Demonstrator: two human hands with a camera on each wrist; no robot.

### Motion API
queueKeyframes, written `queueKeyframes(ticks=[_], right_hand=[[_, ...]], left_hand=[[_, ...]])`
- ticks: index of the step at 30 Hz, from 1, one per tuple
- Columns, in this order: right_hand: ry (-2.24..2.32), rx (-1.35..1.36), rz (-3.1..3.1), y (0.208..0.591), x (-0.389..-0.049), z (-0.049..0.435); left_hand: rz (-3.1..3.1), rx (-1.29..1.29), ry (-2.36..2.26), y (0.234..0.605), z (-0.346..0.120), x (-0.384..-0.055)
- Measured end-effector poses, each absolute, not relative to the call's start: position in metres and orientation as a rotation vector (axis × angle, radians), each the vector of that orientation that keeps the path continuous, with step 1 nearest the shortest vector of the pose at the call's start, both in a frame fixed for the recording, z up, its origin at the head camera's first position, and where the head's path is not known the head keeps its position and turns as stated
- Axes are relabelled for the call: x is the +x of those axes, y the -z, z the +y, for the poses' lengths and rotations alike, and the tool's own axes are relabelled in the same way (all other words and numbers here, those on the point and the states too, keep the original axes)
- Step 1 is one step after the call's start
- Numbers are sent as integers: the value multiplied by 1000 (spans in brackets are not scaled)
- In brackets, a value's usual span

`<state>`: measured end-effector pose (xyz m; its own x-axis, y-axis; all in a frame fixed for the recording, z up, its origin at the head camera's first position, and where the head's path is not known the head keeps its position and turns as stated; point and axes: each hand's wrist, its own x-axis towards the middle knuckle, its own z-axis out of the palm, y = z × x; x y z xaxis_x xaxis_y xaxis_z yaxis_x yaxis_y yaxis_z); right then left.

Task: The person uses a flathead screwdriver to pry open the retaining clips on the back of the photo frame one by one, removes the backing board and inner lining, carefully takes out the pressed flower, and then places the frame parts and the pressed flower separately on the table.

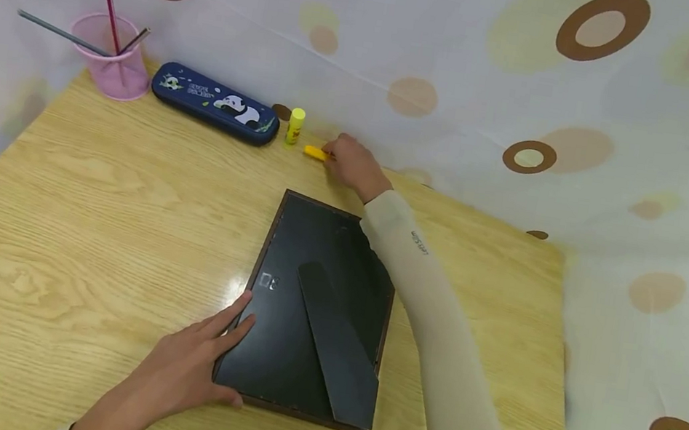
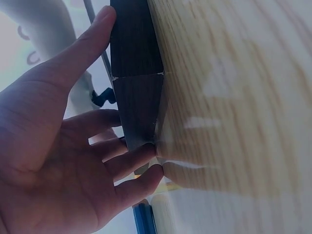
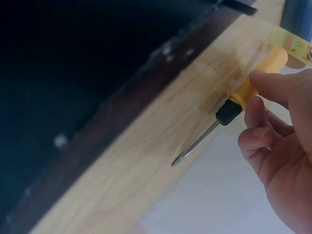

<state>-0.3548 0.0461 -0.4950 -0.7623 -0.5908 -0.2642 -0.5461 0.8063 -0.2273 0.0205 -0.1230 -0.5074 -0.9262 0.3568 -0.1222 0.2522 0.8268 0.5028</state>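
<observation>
A picture frame point(image 1: 273, 345) lies face down on the table, its black back up and its stand leg point(image 1: 335, 346) slanting across it. My left hand point(image 1: 184, 369) is spread at the near left corner, with the thumb on the near edge and fingers along the left side. In the left wrist view those fingers touch the dark frame edge point(image 2: 139, 53). Beyond the far edge, my right hand point(image 1: 354, 166) pinches a screwdriver by its yellow handle point(image 3: 261, 73). Its black collar and thin metal shaft point(image 3: 195, 144) show in the right wrist view, close over the wood.
A yellow glue stick point(image 1: 294, 126) stands just left of the screwdriver. Farther left lie a navy panda pencil case point(image 1: 215, 101) and a pink cup point(image 1: 118, 77) holding pencils. A patterned curtain point(image 1: 408, 47) borders the wooden table point(image 1: 84, 230) at the back and sides.
</observation>
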Motion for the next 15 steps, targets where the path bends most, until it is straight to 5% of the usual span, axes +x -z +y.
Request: queueKeyframes(ticks=[15], right_hand=[[201, -836, 2675, 497, -353, 47]], left_hand=[[2808, 499, -730, 507, -123, 20]])
